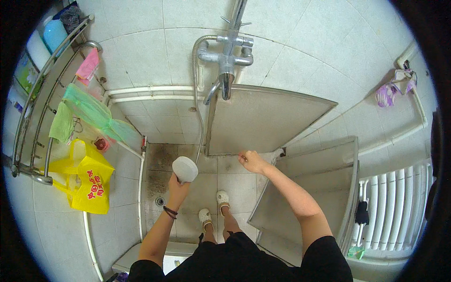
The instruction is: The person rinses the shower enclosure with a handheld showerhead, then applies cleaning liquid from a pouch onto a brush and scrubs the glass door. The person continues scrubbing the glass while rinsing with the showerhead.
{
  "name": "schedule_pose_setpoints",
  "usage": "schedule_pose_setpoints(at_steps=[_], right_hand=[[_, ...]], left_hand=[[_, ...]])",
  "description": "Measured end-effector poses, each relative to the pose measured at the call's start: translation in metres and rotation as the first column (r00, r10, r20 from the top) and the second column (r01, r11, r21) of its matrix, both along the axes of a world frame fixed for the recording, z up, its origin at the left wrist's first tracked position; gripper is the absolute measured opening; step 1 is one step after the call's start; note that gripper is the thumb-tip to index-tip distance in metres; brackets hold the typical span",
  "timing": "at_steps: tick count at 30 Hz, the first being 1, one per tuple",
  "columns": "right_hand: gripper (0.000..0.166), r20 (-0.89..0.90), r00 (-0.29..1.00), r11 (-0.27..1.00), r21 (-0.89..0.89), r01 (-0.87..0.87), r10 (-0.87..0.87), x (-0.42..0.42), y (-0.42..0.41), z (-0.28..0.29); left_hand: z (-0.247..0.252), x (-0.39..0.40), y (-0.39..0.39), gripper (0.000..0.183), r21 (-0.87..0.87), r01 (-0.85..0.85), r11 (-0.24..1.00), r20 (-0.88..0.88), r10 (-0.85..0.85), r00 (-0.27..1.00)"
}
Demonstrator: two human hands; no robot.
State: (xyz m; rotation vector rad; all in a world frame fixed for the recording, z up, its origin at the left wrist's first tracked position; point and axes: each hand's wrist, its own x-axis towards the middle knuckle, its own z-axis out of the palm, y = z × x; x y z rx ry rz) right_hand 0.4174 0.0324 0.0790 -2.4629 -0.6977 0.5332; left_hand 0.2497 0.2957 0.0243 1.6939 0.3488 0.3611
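Note:
My left hand (178,190) is closed around the handle of a hand shower (185,170), whose round pale head is turned upward. From behind that head a flexible metal hose (201,130) runs up to the chrome shower mixer (229,58) on the tiled wall. My right hand (253,161) hangs apart from the shower, its fingers curled in and nothing visible in them. It is nearest to the lower edge of a framed panel (260,118) leaning at the wall.
Another framed panel (310,190) stands at right, before a white radiator (391,208). On the left, a metal rack (45,105) carries bottles, cloths and a yellow bag (92,179). A floor drain (160,201) lies by my feet, in pale clogs (205,216). White pipes (151,92) run along the wall.

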Motion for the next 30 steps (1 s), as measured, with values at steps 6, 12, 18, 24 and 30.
schedule_pose_setpoints(at_steps=[6,12,18,24,30], right_hand=[[0.025,-0.025,0.981,0.981,0.023,-0.193,0.194,0.011,0.022,0.041],[0.056,-0.052,0.985,0.808,0.579,-0.106,0.167,0.008,0.071,0.148],[0.054,-0.055,0.992,0.767,0.640,-0.049,0.109,0.058,0.071,0.240],[0.041,-0.214,0.971,0.624,0.775,0.101,0.109,0.098,0.062,0.284],[0.046,-0.136,0.988,0.624,0.767,0.150,-0.069,0.146,0.030,0.341]], left_hand=[[0.033,0.019,0.018,0.043,0.197,-0.021,0.980,-0.028,0.027,0.999],[0.188,0.085,0.025,0.043,0.411,0.139,0.901,0.036,-0.168,0.985],[0.262,0.151,-0.012,0.042,0.687,0.262,0.678,-0.008,-0.353,0.935],[0.263,0.188,-0.013,0.040,0.685,0.080,0.724,0.138,-0.236,0.962],[0.245,0.187,0.004,0.028,0.453,0.087,0.887,0.182,-0.188,0.965]])
